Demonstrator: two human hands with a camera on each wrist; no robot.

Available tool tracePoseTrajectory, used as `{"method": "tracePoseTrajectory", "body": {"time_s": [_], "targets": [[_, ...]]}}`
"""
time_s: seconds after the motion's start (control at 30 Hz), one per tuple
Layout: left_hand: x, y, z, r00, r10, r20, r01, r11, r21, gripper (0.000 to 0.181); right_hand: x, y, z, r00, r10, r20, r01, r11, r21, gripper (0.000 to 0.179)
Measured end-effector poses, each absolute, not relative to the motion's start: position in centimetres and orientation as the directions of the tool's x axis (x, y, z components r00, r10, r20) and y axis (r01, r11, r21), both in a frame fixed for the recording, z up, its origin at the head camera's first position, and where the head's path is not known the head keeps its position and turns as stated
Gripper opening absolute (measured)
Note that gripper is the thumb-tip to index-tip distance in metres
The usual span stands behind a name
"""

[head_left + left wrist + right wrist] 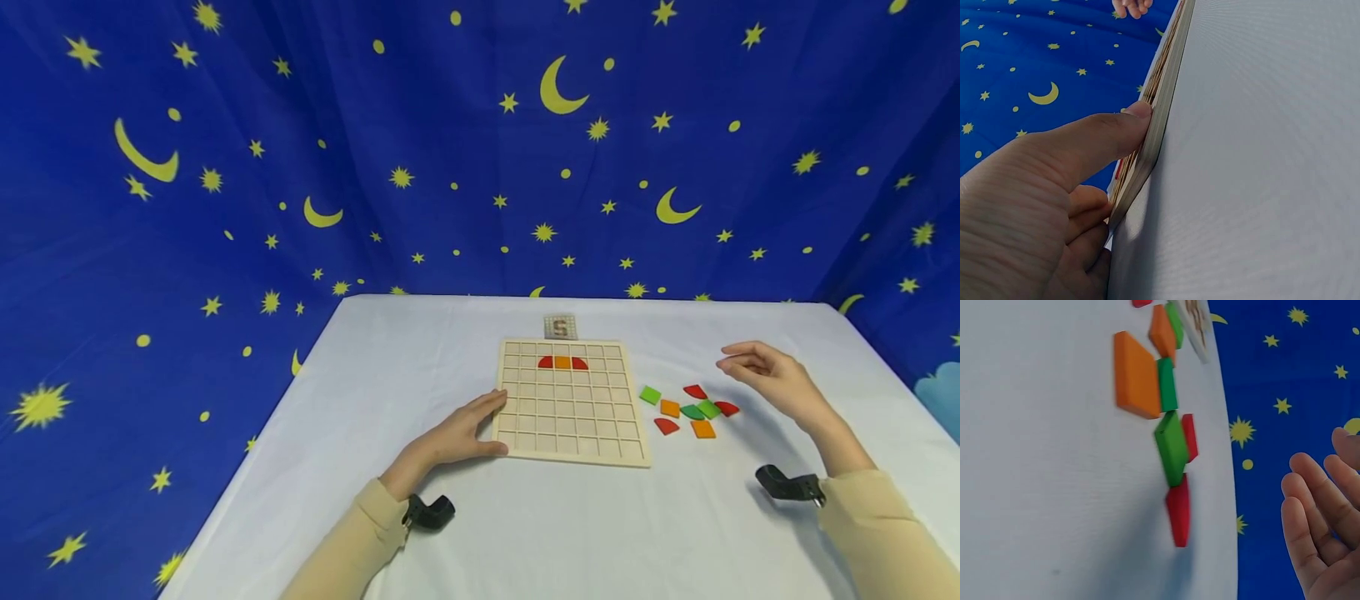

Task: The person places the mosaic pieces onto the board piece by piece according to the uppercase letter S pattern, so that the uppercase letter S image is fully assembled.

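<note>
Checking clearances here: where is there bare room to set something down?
White cloth is bare left of the grid board, beyond the left hand, and along the board's near edge. Crowded: just right of it, among the loose tiles.

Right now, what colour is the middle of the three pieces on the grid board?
The middle piece is orange; it shows best in the head view.

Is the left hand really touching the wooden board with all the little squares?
Touching. The left wrist view shows it: the left hand has fingers right against the edge of the wooden board, with no gap there.
</note>
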State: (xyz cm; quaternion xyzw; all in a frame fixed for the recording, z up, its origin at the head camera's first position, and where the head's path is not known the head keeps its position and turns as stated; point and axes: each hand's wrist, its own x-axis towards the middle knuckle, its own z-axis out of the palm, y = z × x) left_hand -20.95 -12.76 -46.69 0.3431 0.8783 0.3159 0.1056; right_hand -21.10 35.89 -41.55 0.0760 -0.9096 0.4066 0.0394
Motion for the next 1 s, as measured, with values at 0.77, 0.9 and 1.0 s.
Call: {"method": "tracePoseTrajectory", "body": {"time_s": [0.77,0.9,1.0], "targets": [[-21.3,-12.8,-46.6,-0.746,0.666,0.029,0.522,0.557,0.646,0.084,-19.7,35.1,-45.7,-0.975,-0.146,0.169,-0.222,0.717,-0.66,0.038],[-21.2,-12.8,-46.7,-0.747,0.665,0.029,0.525,0.562,0.639,0.084,-19.6,34.5,-45.8,-0.966,-0.163,0.2,-0.25,0.79,-0.56,0.036],[-21.2,-12.8,-46.7,-0.746,0.665,0.036,0.526,0.556,0.643,0.084,-19.6,34.3,-45.9,-0.962,-0.18,0.205,-0.264,0.812,-0.521,0.035]]}}
